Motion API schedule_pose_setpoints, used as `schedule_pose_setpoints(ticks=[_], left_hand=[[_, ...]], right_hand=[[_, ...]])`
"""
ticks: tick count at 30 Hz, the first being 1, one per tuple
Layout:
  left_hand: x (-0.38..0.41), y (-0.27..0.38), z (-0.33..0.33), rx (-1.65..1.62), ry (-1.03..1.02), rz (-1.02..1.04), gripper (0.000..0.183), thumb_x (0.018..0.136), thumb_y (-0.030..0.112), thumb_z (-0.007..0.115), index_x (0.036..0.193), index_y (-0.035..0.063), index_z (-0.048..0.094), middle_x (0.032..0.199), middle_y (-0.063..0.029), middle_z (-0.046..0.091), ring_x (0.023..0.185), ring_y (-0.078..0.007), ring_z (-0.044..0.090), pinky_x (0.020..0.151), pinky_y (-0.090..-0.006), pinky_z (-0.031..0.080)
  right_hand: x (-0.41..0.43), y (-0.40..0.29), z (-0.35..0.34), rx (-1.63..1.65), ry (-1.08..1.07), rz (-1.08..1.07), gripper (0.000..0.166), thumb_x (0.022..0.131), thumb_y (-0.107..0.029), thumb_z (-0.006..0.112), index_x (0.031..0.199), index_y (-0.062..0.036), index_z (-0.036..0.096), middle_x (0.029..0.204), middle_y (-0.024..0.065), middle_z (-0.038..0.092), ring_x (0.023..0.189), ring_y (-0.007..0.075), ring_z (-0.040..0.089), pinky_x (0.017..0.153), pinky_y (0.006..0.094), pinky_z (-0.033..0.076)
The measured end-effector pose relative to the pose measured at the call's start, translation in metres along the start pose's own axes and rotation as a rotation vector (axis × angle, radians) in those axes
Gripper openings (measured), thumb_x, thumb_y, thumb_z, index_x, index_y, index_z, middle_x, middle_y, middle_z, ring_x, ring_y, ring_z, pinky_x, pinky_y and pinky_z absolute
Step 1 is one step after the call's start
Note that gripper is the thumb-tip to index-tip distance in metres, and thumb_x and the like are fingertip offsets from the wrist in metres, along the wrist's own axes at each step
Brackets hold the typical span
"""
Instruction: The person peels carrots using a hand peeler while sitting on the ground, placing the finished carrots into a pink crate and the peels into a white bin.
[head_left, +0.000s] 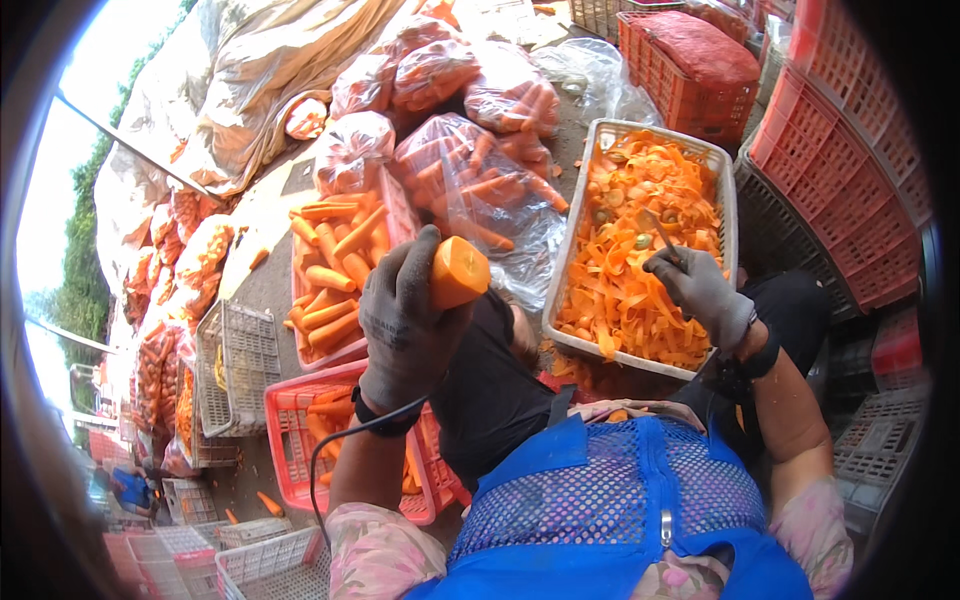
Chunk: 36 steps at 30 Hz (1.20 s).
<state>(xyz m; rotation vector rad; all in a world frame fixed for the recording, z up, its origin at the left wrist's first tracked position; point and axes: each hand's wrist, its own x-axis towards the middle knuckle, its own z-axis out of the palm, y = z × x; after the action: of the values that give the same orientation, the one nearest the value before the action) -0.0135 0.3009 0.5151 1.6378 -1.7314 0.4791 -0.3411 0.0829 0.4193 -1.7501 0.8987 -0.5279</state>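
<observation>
My left hand (409, 322), in a grey work glove, grips a thick carrot (459, 273) whose cut, faceted end points to the right. My right hand (694, 289), gloved too, holds a small tool with a narrow blade (657, 227), knife or peeler, I cannot tell which; its handle is mostly hidden in the fist. Below that hand is a pale plastic crate (555, 289) full of orange carrot peelings (611, 277) and cut carrot tops. Peeled carrots (330, 277) fill a pink crate (341, 358) behind and left of my left hand.
A red crate (281, 442) with carrots stands by my left forearm. Clear bags of carrots (480, 172) lie ahead. Stacked red crates (832, 180) rise at the right. Grey crates (238, 375) stand at the left; a person in blue (133, 491) is beyond them.
</observation>
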Motion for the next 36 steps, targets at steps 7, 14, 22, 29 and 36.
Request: schedule_pose_setpoints(ticks=[7,14,22,29,36], left_hand=[[-0.157,-0.171,-0.081,0.301,-0.343,-0.730,0.076,0.083,0.025,0.090,0.150,0.0071,0.059,0.128,-0.0232,0.072,0.120,-0.0417,0.070,0.102,-0.0497,0.057],[-0.297,-0.213,-0.081,0.525,-0.973,-1.155,0.071,0.084,0.041,0.088,0.145,0.0105,0.066,0.132,-0.0240,0.076,0.127,-0.0405,0.071,0.107,-0.0501,0.056],[-0.287,-0.299,-0.065,0.093,-0.409,-1.342,0.050,0.097,0.027,0.078,0.142,0.0067,0.072,0.103,-0.0177,0.082,0.088,-0.0296,0.079,0.080,-0.0427,0.061],[-0.432,-0.271,-0.096,-0.014,-0.295,-1.430,0.065,0.104,0.023,0.074,0.163,0.0072,0.050,0.104,-0.0131,0.077,0.081,-0.0232,0.075,0.067,-0.0366,0.057],[-0.469,-0.235,-0.049,-0.232,0.536,-1.759,0.043,0.108,0.025,0.070,0.144,0.0030,0.061,0.087,-0.0054,0.067,0.059,-0.0142,0.062,0.047,-0.0308,0.046]], right_hand=[[0.022,-0.008,-0.019,0.025,-0.078,0.147,0.024,0.113,-0.026,0.066,0.112,-0.0030,0.072,0.067,-0.0065,0.053,0.052,0.0039,0.046,0.047,0.0238,0.036],[0.050,0.000,-0.062,-0.080,-0.087,0.196,0.024,0.113,-0.027,0.065,0.116,-0.0036,0.070,0.066,-0.0051,0.052,0.051,0.0052,0.046,0.045,0.0241,0.039],[0.065,0.058,-0.088,0.085,0.062,0.302,0.024,0.111,-0.027,0.069,0.115,-0.0031,0.072,0.061,-0.0055,0.048,0.045,0.0048,0.038,0.039,0.0246,0.031],[0.080,0.075,-0.070,0.069,0.030,0.358,0.026,0.109,-0.028,0.072,0.114,-0.0019,0.073,0.060,-0.0036,0.049,0.042,0.0067,0.038,0.039,0.0251,0.031],[0.077,0.069,-0.058,0.027,0.014,0.381,0.024,0.108,-0.026,0.072,0.115,-0.0023,0.073,0.066,0.0010,0.054,0.049,0.0128,0.044,0.045,0.0286,0.036]])
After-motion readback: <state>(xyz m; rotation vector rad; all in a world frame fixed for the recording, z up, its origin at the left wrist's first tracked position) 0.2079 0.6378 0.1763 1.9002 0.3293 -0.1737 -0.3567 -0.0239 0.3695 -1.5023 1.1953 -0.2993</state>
